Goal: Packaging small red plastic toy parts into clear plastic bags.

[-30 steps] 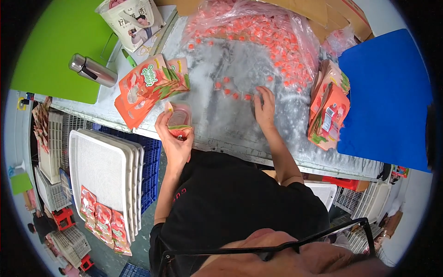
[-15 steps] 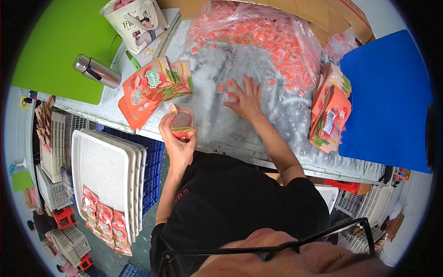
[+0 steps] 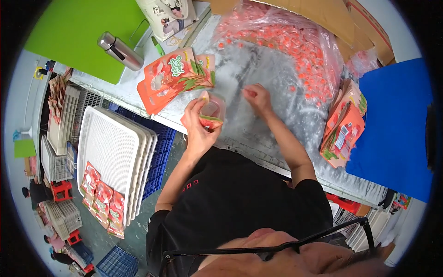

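Now clenches the right hand (image 3: pixel 257 98) above the table (image 3: pixel 307 122), spread half a second ago over loose pieces, now gone from there; cannot see inside the fist. Grips a pouch (image 3: pixel 212 123) in the left hand (image 3: pixel 198 133) at the table's front edge, mouth against a clear tub (image 3: pixel 216 109); cannot tell its long axis. Can see red candies (image 3: pixel 314 76) heaped in a clear bag (image 3: pixel 335 51) behind.

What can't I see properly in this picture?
All in the head view:
Right hand: its own curl hides whatever may be inside.
Pouch in the left hand: the hand covers part of it.
White bag: the upper edge cuts off its top.
People at far left: too small to make out their work.
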The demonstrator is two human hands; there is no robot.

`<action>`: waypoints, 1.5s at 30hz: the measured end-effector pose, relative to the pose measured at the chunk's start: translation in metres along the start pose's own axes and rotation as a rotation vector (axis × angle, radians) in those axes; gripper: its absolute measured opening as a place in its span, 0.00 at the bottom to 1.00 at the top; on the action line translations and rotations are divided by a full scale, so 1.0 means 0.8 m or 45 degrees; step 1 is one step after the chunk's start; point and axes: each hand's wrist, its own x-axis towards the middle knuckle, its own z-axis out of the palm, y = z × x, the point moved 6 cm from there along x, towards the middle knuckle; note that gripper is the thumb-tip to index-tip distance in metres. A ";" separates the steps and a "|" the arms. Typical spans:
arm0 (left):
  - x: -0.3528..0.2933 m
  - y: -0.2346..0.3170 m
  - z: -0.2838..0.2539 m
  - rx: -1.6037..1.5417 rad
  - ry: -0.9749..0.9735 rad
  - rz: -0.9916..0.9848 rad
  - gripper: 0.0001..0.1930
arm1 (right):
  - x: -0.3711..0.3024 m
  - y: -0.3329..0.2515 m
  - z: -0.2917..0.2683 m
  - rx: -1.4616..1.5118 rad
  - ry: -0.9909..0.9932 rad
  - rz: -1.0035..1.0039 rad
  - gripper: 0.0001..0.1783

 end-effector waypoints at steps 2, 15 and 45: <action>0.001 0.004 0.005 0.039 0.004 0.057 0.43 | -0.003 0.022 0.002 0.714 0.169 0.713 0.06; 0.005 0.020 0.023 0.235 0.064 0.117 0.49 | 0.026 -0.159 -0.024 1.856 0.481 0.726 0.09; 0.003 0.015 0.007 -0.043 0.083 0.042 0.36 | -0.023 0.151 -0.157 -0.901 0.510 0.588 0.26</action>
